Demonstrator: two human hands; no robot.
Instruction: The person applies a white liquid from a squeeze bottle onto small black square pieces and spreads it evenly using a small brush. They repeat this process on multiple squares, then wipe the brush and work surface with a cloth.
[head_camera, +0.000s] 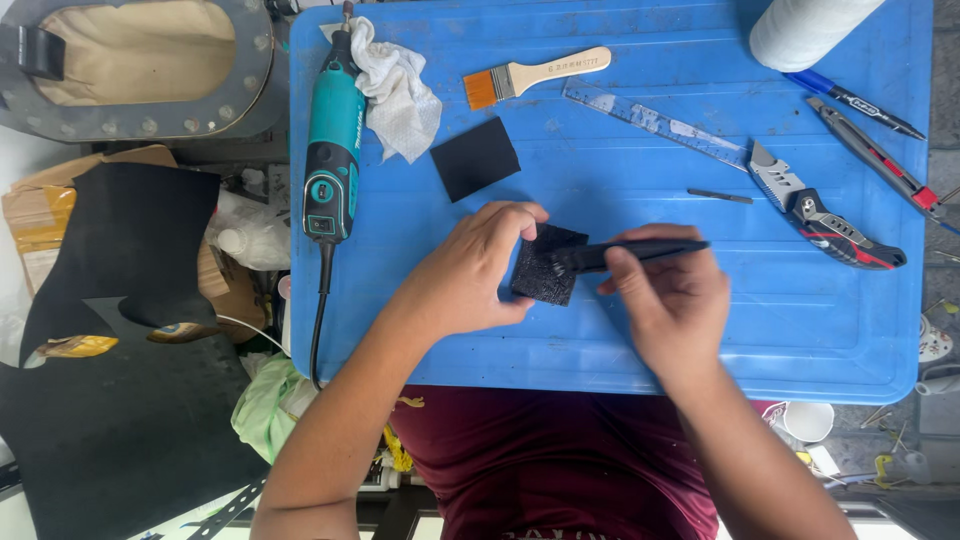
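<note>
Black patch (543, 268) pinched in left hand (470, 275) above the blue table (620, 340); right hand (672, 300) clamped on a dark brush (640, 250) pressed to it. Surface looks wet, coating apparently underway. Second patch (475, 158) lies untouched beside the rotary tool (333, 150).

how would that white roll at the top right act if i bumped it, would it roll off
The white roll is round, so on its side it would probably roll; it sits at the blue table's far edge, so a fall seems possible. Whether it stands upright I cannot tell. It looks like wound soft material, probably not fragile.
</note>
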